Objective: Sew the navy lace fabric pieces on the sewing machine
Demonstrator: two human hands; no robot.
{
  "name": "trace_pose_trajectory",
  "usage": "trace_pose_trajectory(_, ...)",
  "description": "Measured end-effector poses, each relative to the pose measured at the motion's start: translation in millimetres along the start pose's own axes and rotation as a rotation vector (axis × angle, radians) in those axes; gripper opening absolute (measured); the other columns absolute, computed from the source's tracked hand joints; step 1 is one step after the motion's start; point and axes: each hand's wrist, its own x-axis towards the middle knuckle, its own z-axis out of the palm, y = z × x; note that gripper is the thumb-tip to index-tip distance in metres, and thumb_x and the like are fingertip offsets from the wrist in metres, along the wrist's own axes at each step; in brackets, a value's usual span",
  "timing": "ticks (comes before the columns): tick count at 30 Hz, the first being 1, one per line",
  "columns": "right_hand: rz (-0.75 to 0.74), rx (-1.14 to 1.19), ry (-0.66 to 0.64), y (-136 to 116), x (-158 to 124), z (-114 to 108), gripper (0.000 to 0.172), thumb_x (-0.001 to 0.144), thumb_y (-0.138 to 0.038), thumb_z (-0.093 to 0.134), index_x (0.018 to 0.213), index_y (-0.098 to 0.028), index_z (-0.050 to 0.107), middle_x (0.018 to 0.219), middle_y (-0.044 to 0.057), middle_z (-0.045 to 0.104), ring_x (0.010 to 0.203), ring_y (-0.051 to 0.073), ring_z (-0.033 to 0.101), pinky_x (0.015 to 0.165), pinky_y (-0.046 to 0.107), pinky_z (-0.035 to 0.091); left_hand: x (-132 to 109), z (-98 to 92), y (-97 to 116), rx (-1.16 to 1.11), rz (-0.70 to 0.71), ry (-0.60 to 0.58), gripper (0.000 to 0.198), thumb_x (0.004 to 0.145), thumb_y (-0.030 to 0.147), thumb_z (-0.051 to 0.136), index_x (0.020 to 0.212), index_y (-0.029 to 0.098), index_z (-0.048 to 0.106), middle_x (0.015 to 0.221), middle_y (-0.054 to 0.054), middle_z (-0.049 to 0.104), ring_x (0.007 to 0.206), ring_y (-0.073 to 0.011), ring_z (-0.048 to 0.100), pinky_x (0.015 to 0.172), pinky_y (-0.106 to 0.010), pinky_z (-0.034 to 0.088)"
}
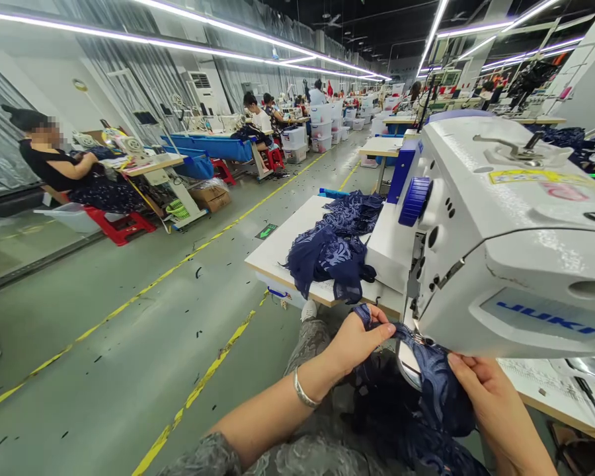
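Observation:
A white JUKI sewing machine (535,264) fills the right side. Under its needle and presser foot (418,336) lies the edge of a navy patterned garment (439,377), which drapes over the small arm bed and hangs into my lap. My left hand (359,340), with a bracelet at the wrist, pinches the garment's edge just left of the foot. To the right of the foot, my right hand (490,390) grips the same cloth between thumb and curled fingers. Some fingertips of both hands are hidden by the cloth.
More navy patterned pieces (327,244) are heaped on the white table (272,241) beyond my left hand. A blue handwheel (414,201) sticks out from the machine. At left, a co-worker (54,158) sits on a red stool (123,228) across the yellow-lined aisle.

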Motion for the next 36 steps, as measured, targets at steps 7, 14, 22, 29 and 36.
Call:
trace_pose_trajectory(7,0.010,-0.003,0.039,-6.0,-3.3,4.1,0.038,0.074,-0.052,0.070,0.098,-0.023,0.070,0.099,0.010,0.076,0.107,0.033,0.065,0.095,0.045,0.050,0.2,-8.2,-1.8,-0.006,0.009,-0.008,0.022,0.079,0.034,0.069,0.084,0.016,0.058,0.077,0.003,0.051,0.072,-0.0099,0.044,0.069,-0.024,0.036)
trace_pose_trajectory(14,-0.006,0.013,0.015,3.0,-2.3,1.8,0.040,0.081,-0.050,0.068,0.112,-0.023,0.067,0.104,0.010,0.074,0.111,0.031,0.063,0.100,0.046,0.045,-0.4,-9.6,3.0,0.005,-0.026,-0.033,0.026,0.080,0.039,0.068,0.085,0.016,0.057,0.073,0.004,0.048,0.066,-0.0089,0.040,0.065,-0.025,0.034)
trace_pose_trajectory(22,-0.075,0.072,-0.027,-13.9,-12.2,8.1,0.029,0.082,-0.048,0.069,0.100,-0.026,0.064,0.092,0.004,0.069,0.087,0.021,0.064,0.080,0.030,0.051,-4.5,-8.0,4.3,0.041,0.013,-0.068,0.028,0.078,0.042,0.069,0.082,0.016,0.058,0.073,0.002,0.051,0.070,-0.0110,0.044,0.068,-0.026,0.036)
trace_pose_trajectory(29,-0.097,0.106,0.037,-11.2,-42.7,-15.4,0.030,0.075,-0.048,0.076,0.078,-0.023,0.059,0.060,-0.005,0.044,0.052,0.010,0.036,0.048,0.021,0.033,-17.3,-14.5,5.4,0.172,-0.098,-0.294,0.030,0.081,0.046,0.065,0.084,0.017,0.057,0.072,0.003,0.050,0.067,-0.0107,0.044,0.065,-0.024,0.037)
trace_pose_trajectory(36,0.159,-0.219,-0.102,44.3,-60.9,-82.7,0.032,0.074,-0.051,0.071,0.091,-0.024,0.067,0.053,-0.007,0.043,0.045,0.012,0.038,0.046,0.025,0.032,-20.8,-20.0,-19.0,0.253,-0.233,-0.467,0.050,0.093,0.058,0.033,0.084,0.015,0.057,0.070,-0.001,0.058,0.063,-0.0120,0.053,0.067,-0.027,0.043)
